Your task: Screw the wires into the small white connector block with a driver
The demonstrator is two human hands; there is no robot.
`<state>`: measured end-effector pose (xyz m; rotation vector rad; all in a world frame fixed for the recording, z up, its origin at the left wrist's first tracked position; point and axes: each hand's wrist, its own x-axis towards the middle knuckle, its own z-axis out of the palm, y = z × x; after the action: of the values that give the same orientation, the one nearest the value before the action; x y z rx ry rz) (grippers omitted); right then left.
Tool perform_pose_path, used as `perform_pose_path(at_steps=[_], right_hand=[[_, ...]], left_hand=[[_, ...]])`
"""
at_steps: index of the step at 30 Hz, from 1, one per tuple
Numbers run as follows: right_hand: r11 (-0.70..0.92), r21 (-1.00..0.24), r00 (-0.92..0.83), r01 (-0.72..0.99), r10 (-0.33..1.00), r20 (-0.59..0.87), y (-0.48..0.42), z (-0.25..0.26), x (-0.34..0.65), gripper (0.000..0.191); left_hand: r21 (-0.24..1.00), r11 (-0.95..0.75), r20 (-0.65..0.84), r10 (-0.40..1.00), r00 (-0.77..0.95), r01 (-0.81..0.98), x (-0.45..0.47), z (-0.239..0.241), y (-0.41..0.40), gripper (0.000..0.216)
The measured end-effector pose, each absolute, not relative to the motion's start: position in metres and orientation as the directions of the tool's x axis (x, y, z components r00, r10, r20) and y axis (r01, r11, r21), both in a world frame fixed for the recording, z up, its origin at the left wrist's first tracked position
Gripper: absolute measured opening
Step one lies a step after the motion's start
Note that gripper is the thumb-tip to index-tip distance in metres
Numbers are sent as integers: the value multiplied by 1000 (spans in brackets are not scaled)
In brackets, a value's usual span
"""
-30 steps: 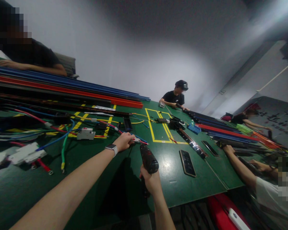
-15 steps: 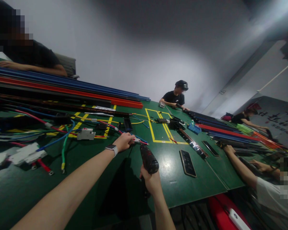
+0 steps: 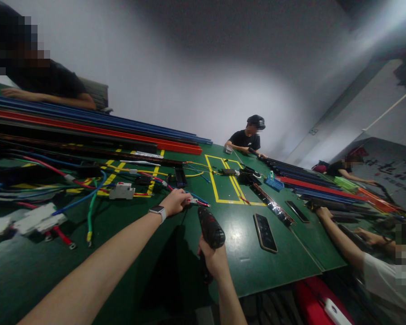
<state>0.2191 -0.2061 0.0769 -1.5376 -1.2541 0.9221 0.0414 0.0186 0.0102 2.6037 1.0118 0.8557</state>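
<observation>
My left hand [image 3: 176,202], with a watch [image 3: 158,212] on its wrist, is closed on a small white circuit breaker [image 3: 191,200] lying low over the table. Short red and blue wires [image 3: 202,203] with metal lugs stick out of the breaker to the right. My fingers hide much of its body. In my right hand [image 3: 212,257] is a black and red cordless drill [image 3: 211,228], gripped by the handle. The drill's front end points away from me, just below the lugs and apart from my left hand. Its tip cannot be made out.
Another white breaker [image 3: 122,191] and several coloured cables [image 3: 91,216] lie to the left. Blue rails [image 3: 122,122] and orange rails [image 3: 179,145] run along the far side. A phone [image 3: 265,232] lies right of the drill. Co-workers sit around the green table [image 3: 284,262].
Almost nothing differs. The drill and my right hand sit very slightly lower in the picture, and the whole view has shifted a little.
</observation>
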Motion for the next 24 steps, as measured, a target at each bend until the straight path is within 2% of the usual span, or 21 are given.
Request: perform_pose_path(at_steps=[6, 24], right_hand=[[-23, -959, 189, 282, 982, 31, -208, 77, 218, 17], [-45, -956, 215, 289, 976, 19, -210, 85, 217, 21]], left_hand=[[396, -743, 443, 669, 597, 539, 41, 9, 20, 31], [411, -737, 449, 676, 584, 537, 42, 10, 18, 31]])
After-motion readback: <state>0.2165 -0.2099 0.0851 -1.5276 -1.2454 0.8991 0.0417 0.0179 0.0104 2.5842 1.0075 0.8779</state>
